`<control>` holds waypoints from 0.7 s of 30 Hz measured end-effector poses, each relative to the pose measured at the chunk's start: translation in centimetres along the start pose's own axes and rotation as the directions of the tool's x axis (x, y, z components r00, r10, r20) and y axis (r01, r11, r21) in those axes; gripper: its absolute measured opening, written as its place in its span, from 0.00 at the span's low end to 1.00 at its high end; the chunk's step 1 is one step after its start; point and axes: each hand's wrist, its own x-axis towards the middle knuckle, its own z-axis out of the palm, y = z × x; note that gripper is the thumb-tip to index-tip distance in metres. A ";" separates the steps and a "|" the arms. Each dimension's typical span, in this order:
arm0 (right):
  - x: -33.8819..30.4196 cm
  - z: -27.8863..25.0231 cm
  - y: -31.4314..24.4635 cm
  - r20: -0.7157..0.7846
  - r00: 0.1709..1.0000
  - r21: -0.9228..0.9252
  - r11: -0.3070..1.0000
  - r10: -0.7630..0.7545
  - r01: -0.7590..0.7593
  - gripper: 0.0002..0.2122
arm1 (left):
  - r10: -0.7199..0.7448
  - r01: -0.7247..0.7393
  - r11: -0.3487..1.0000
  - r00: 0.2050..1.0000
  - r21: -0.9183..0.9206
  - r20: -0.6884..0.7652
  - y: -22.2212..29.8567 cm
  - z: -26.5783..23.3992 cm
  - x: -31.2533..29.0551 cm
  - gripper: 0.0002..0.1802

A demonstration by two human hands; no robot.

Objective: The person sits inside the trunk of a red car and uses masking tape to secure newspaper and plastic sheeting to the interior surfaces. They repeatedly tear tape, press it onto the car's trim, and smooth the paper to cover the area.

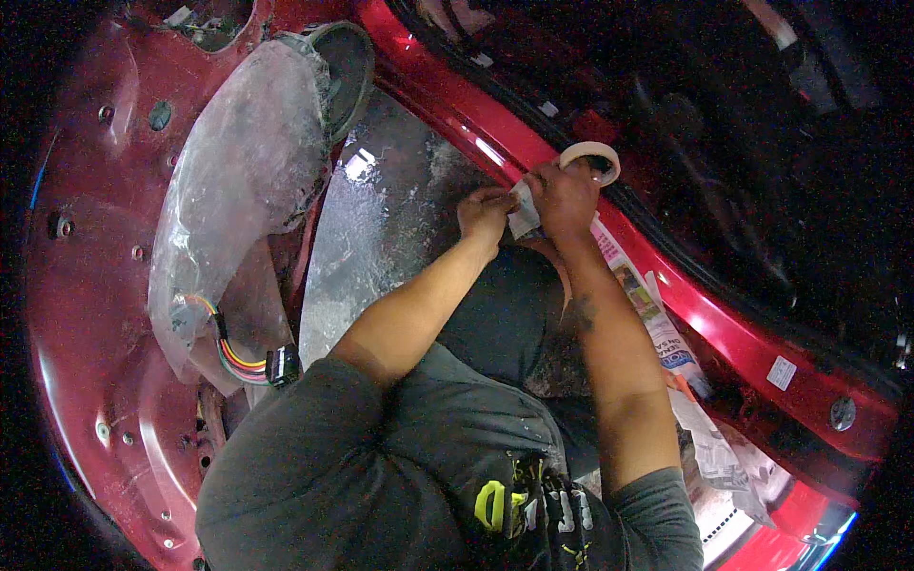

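Note:
My right hand [566, 202] is closed, with a cream roll of masking tape [612, 169] held at its fingers, over the red door sill. Close beside it, my left hand [482, 221] has its fingers pinched together at the edge of a small piece of newspaper [523, 223]. That piece spans the gap between both hands. Exactly what the left fingertips grip, paper or tape end, is too small to make out. A longer newspaper strip [650, 306] runs along the inner side of the red sill [709, 328], partly behind my right forearm.
On the left stands an open red car door [90, 314] with its trim off. Cloudy plastic sheeting [243, 143] hangs on it, beside a round speaker [352, 81] and a wire connector [282, 365]. The dark car interior [695, 124] lies beyond the sill. Wet-looking floor [376, 209] shows between.

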 end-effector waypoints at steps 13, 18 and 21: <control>-0.5 0.3 -0.4 0.072 0.995 -0.051 0.997 0.070 -0.066 0.23 | 0.067 -0.075 0.907 0.997 0.415 0.033 -1.5 -1.8 4.8 0.28; 0.8 -1.2 -1.8 0.102 0.977 -0.137 0.975 0.188 -0.174 0.21 | 0.070 -0.232 0.850 0.940 0.472 0.335 -3.1 -3.6 8.9 0.36; 1.9 -4.1 -1.3 -0.052 0.957 -0.045 0.956 0.287 -0.289 0.20 | 0.448 -0.576 0.567 0.816 0.590 0.365 -3.1 -5.1 8.8 0.33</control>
